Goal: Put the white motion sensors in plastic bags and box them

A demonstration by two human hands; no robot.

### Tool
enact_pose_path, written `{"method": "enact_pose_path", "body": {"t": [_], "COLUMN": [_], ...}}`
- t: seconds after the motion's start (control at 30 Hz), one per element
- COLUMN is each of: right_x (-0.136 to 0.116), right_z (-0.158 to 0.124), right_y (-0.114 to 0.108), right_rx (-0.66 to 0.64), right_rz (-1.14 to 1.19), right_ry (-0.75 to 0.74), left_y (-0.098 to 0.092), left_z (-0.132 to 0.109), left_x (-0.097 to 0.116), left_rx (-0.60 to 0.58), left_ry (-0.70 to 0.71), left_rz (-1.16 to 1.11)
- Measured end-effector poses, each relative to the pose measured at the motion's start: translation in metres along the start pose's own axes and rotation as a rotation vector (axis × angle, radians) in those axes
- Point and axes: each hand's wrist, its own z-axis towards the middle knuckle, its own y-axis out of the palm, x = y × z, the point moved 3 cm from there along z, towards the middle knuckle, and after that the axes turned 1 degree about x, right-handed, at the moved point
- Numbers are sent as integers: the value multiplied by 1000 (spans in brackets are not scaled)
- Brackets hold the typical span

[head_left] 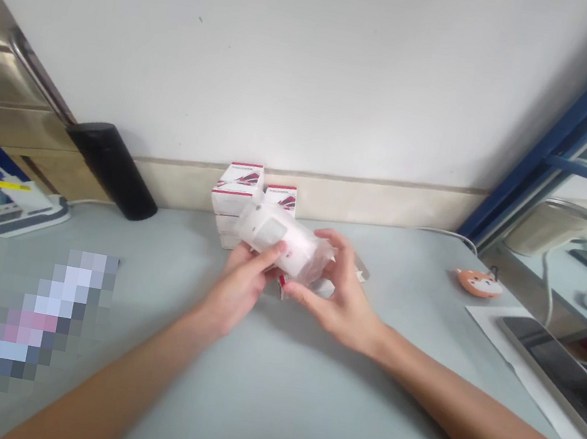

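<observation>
A white device in a clear plastic wrapper (273, 231) is held tilted above the desk, in front of several white and red boxes (236, 190). My left hand (242, 282) grips its lower side, with the thumb on its front. Around the right end of the crinkled wrapper, the thumb and fingers of my right hand (340, 292) are curled. Beneath and behind the hands, a small red and white piece and part of an opened carton are partly hidden.
On the grey desk (252, 386), a black cylinder (114, 169) leans at back left, near a power strip (9, 219). A blurred-out device lies front left. At right are an orange case (479, 283), white paper and a dark keyboard-like object (555, 375).
</observation>
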Motion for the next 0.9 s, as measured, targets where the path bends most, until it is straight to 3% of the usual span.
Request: {"method": "enact_pose_path", "body": {"t": [0.17, 0.27, 0.33, 0.47, 0.53, 0.6, 0.7, 0.83, 0.9], "right_x": [3, -2, -4, -3, -2, -3, -4, 2, 8], "right_z": [6, 11, 16, 25, 28, 29, 30, 29, 29], "right_y": [-5, -17, -25, -30, -30, -32, -36, -38, -39], "right_rx": [125, 220, 245, 119, 45, 56, 130, 160, 172], "right_rz": [157, 193, 225, 431, 489, 438, 230, 32, -56], "right_ry": [43, 53, 74, 152, 208, 227, 187, 98, 69], "left_y": [-2, -12, -17, -16, -15, -15, -16, -17, -17], "left_z": [1, 3, 3, -1, -3, -3, -1, 5, 6], "left_x": [0, 4, 8, 14, 15, 17, 20, 20, 20], "left_rx": [-24, 100, 127, -23, -94, -98, -51, -80, -95], "left_ry": [50, 201, 361, 720, 828, 890, 805, 381, 238], "left_rz": [40, 170, 398, 987, 1089, 1070, 1008, 907, 845]}}
